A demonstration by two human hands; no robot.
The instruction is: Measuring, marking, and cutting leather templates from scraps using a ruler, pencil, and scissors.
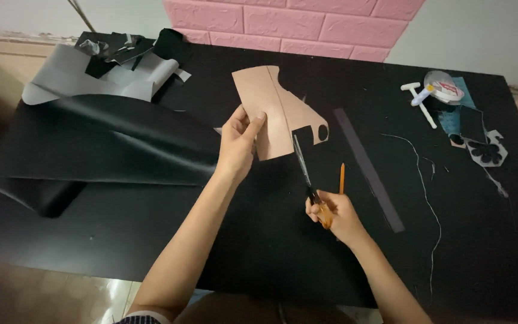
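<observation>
At the centre of the frame the left hand [238, 141] pinches the tan pattern piece [274, 111] by its left edge, holding it above the black table [259, 252]. The right hand [337, 213] is closed on the orange-handled scissors [307, 174], blades entering the piece's lower edge (near a small rounded notch). A clean cut probably calls for holding the piece taut and turning it, not the scissors.
</observation>
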